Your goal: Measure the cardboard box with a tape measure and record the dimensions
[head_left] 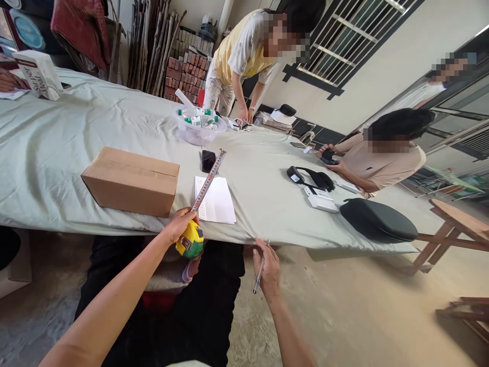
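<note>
My left hand (180, 224) is closed at the near table edge, gripping a yellow and green tape measure (191, 239) where the blade leaves the case. The metal blade (210, 178) runs out over a white sheet of paper (219, 204) with writing along its left side. Its far end lies beside a small black device (208, 161). To the left of that hand is a closed cardboard box (130, 181). My right hand (268, 267), low at the table edge, has a pen (259, 275) between its fingers, tip pointing down.
A pale cloth covers the table (260, 204). Farther off stand a clear tub (200, 133) with bottles and a white carton (40, 76). On the right lie a black headset (310, 178), white boxes (321, 200) and a black case (378, 220). Other people are around the table.
</note>
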Tool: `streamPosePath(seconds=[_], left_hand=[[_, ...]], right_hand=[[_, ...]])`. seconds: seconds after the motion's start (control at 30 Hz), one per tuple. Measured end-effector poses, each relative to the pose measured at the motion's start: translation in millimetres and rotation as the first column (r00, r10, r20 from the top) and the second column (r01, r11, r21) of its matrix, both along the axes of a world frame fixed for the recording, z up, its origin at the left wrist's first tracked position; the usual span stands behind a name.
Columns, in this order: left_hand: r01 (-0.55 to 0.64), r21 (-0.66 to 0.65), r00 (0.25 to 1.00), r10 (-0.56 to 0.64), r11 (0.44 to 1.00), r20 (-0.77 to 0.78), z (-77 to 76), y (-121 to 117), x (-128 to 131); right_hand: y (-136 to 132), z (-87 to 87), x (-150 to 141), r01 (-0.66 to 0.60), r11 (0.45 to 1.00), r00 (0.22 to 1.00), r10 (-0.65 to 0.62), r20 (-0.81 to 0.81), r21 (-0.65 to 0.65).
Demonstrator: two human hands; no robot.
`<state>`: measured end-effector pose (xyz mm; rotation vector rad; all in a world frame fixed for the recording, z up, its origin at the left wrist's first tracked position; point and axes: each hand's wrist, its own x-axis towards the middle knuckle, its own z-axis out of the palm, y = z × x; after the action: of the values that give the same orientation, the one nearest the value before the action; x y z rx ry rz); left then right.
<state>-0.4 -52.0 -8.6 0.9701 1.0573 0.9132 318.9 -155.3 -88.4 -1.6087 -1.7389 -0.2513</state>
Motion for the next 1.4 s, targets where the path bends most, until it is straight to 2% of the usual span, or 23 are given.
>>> streamPosePath(seconds=[0.07, 0.17, 0.3, 0.4, 0.53, 0.67, 0.83, 0.9, 0.97, 1.07, 1.23, 1.4], left_hand=[[0.012, 0.008, 1.000, -0.013, 1.000, 0.006, -2.8, 0.6, -0.8], [0.027, 0.026, 1.000, -0.027, 0.999, 0.009, -6.6, 0.4, -1.9], [0.073, 0.135, 0.997, -0.076, 0.988, 0.020, -6.4, -8.7, -5.3], [0.047, 0.164, 0.996, -0.058, 0.985, 0.061, -3.9, -26.9, -13.5], [0.043, 0.056, 0.984, -0.052, 0.998, 0.168, -4.6, -63.3, -37.6], [-0.040, -0.043, 0.979, 0.048, 0.998, 0.198, -9.3, -100.2, -70.8], [-0.220, -0.116, 0.954, 0.239, 0.968, 0.183, -6.8, -128.9, -104.9], [-0.273, -0.137, 0.941, 0.294, 0.952, 0.168, -0.3, -134.7, -113.4], [-0.302, -0.155, 0.935, 0.324, 0.941, 0.144, 7.8, -138.6, -118.7], [-0.326, -0.181, 0.930, 0.349, 0.928, 0.113, 17.4, -142.8, -120.8], [-0.345, -0.222, 0.918, 0.377, 0.912, 0.121, 23.3, -147.0, -112.9], [-0.295, -0.213, 0.934, 0.328, 0.932, 0.143, 34.0, -153.0, -103.4]], right_hand=[[4.6, 14.8, -0.5, 0.030, 1.000, 0.998, -0.030, -0.050, -0.002], [19.9, 43.9, -12.8, 0.007, 0.999, 0.983, -0.017, -0.185, -0.051], [45.9, 85.3, -54.2, -0.082, 0.996, 0.926, 0.061, -0.373, -0.039], [64.8, 111.0, -92.7, -0.180, 0.984, 0.891, 0.167, -0.422, 0.008], [92.8, 131.0, -135.6, -0.290, 0.953, 0.826, 0.293, -0.481, 0.081], [127.5, 136.6, -171.8, -0.425, 0.904, 0.701, 0.360, -0.615, 0.044], [161.2, 143.8, -222.0, -0.649, 0.759, 0.512, 0.387, -0.767, -0.051], [167.6, 146.5, -241.2, -0.657, 0.749, 0.505, 0.356, -0.787, -0.083], [170.0, 147.0, -257.2, -0.626, 0.771, 0.520, 0.300, -0.800, -0.118], [168.0, 144.3, -272.5, -0.617, 0.776, 0.499, 0.258, -0.827, -0.130], [155.0, 138.2, -278.0, -0.641, 0.766, 0.452, 0.325, -0.831, -0.049], [138.1, 134.3, -275.0, -0.667, 0.745, 0.444, 0.410, -0.797, 0.011]])
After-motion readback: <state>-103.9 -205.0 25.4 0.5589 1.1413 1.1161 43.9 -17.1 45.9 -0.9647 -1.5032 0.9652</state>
